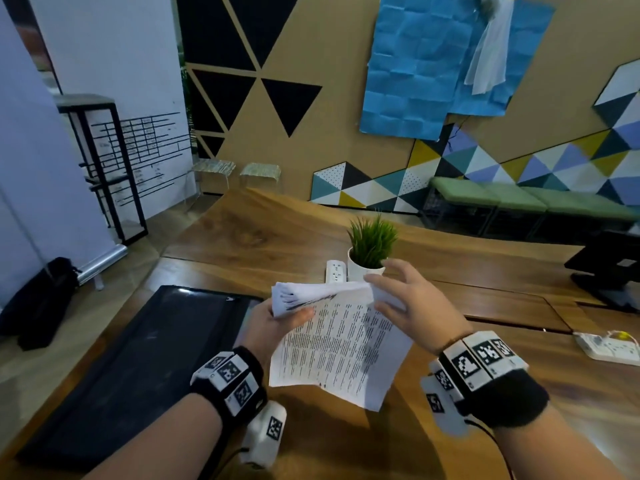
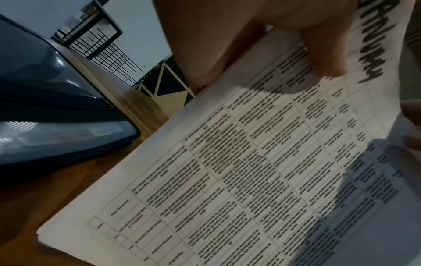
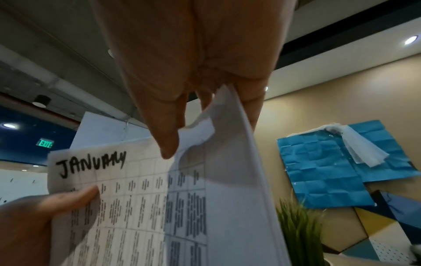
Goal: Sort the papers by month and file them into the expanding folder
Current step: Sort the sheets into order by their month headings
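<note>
A stack of printed papers (image 1: 341, 348) is held above the wooden table (image 1: 263, 230). My left hand (image 1: 277, 329) grips its upper left edge, thumb on top. My right hand (image 1: 410, 301) pinches the far corner of several upper sheets and peels them back. The sheet laid bare carries a handwritten "JANUARY" (image 3: 91, 163) above a printed table, and my left thumb (image 3: 75, 198) presses just below that word. The left wrist view shows the same page (image 2: 227, 162) under the thumb (image 2: 325, 54). The black expanding folder (image 1: 138, 358) lies flat on the table to the left of my hands.
A small potted plant (image 1: 371, 247) and a white power strip (image 1: 336, 271) stand just beyond the papers. Another power strip (image 1: 609, 346) lies at the right, with a black monitor stand (image 1: 606, 268) behind it. Green benches (image 1: 519, 199) line the far wall.
</note>
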